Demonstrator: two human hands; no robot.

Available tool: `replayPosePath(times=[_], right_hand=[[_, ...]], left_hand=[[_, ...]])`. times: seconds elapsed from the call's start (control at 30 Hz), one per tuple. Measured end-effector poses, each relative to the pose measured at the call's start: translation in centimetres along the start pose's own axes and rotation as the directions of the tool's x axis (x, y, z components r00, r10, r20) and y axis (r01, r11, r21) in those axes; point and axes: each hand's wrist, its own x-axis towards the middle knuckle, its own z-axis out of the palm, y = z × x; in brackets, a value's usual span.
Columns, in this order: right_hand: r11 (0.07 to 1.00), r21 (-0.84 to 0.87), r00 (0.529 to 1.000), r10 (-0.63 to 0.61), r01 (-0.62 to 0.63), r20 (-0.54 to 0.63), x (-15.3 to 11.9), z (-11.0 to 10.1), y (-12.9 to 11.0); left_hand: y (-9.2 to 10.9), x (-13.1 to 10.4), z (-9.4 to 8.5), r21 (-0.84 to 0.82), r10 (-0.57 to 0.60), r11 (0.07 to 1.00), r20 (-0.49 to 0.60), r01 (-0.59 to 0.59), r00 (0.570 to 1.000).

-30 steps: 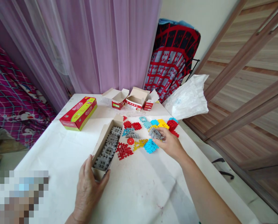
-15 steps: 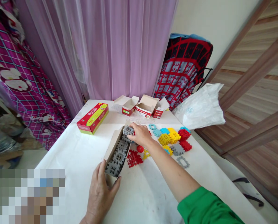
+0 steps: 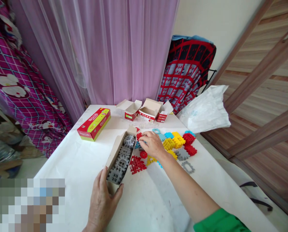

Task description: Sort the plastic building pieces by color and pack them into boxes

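My left hand point(image 3: 102, 195) grips the near end of a long open cardboard box point(image 3: 114, 148), thumb on one side and fingers on the other. Inside the box lie rows of grey plastic interlocking blocks point(image 3: 121, 162). Just right of the box, my right hand point(image 3: 153, 144) hovers over loose pieces with its fingers bent and slightly apart; I see nothing held. Its fingertips are close to a red piece point(image 3: 138, 136). Nearer to me sit red interlocking pieces point(image 3: 137, 165) and a round red piece point(image 3: 143, 154). Yellow pieces point(image 3: 178, 140) and flat grey pieces point(image 3: 182, 154) lie beyond my right wrist.
A closed red and yellow box point(image 3: 94, 124) stands at the table's left. Small opened cartons point(image 3: 147, 112) line the back edge. At the right back corner is a white bag point(image 3: 205, 109). A grey ring-shaped piece point(image 3: 188, 167) lies beside my right forearm.
My right hand has let go of the grey blocks at the box's far end and moved right, over the loose pieces. My left hand still holds the box. The view has shifted slightly.
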Motion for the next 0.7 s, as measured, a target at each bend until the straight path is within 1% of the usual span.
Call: replayPosePath(times=[0.1, 0.2, 0.23, 0.27, 0.3, 0.33, 0.37, 0.4, 0.43, 0.47, 0.53, 0.63, 0.7], right_hand=[[0.996, -0.056, 0.997, -0.067, 0.069, 0.033, 1.0, 0.2, -1.7], [0.994, -0.074, 0.986, -0.072, 0.083, 0.148, 2.0, 0.8, -2.8], [0.994, -0.065, 0.982, -0.071, 0.083, 0.176, 2.2, 0.9, -2.9], [0.995, -0.05, 0.983, -0.071, 0.081, 0.172, 2.4, 1.0, -2.9], [0.997, -0.029, 0.989, -0.071, 0.075, 0.127, 2.5, 0.9, -2.7], [0.998, -0.001, 0.997, -0.063, 0.063, 0.04, 2.5, 0.6, -2.4], [0.998, 0.033, 0.996, -0.047, 0.05, -0.075, 2.5, 0.3, -2.0], [0.997, 0.073, 0.981, -0.025, 0.039, -0.192, 2.4, -0.1, -1.4], [0.993, 0.114, 0.956, 0.0, 0.034, -0.293, 2.2, -0.5, -0.8], [0.988, 0.151, 0.93, 0.025, 0.033, -0.368, 2.0, -0.8, -0.1], [0.98, 0.199, 0.895, 0.073, 0.018, -0.439, 1.2, -1.2, 1.6], [0.975, 0.211, 0.88, 0.16, -0.07, -0.447, -1.0, -1.2, 4.5], [0.965, 0.203, 0.864, 0.241, -0.165, -0.442, -3.1, -1.4, 6.9]], left_hand=[[0.0, 0.0, 0.0, 0.002, -0.007, 1.0, 0.01, 0.007, 1.0], [0.0, 0.1, -0.1, -0.001, -0.011, 1.0, 0.016, 0.011, 1.0], [0.0, 0.1, -0.1, -0.003, -0.012, 1.0, 0.017, 0.012, 1.0], [0.0, 0.0, -0.1, -0.005, -0.013, 1.0, 0.018, 0.013, 1.0], [0.0, 0.0, -0.1, -0.007, -0.013, 1.0, 0.021, 0.013, 1.0], [-0.1, 0.0, -0.1, -0.009, -0.013, 1.0, 0.026, 0.014, 1.0], [-0.1, 0.0, -0.1, -0.011, -0.013, 1.0, 0.03, 0.013, 0.999], [-0.2, -0.1, -0.1, -0.012, -0.013, 1.0, 0.034, 0.014, 0.999], [-0.2, -0.1, -0.1, -0.011, -0.013, 1.0, 0.036, 0.013, 0.999], [-0.2, -0.1, 0.0, -0.01, -0.013, 1.0, 0.037, 0.013, 0.999], [-0.2, 0.0, -0.1, -0.008, -0.01, 1.0, 0.037, 0.011, 0.999], [-0.1, 0.1, -0.2, -0.008, 0.001, 1.0, 0.034, -0.001, 0.999], [-0.1, 0.2, -0.2, -0.007, 0.009, 1.0, 0.03, -0.008, 1.0]])
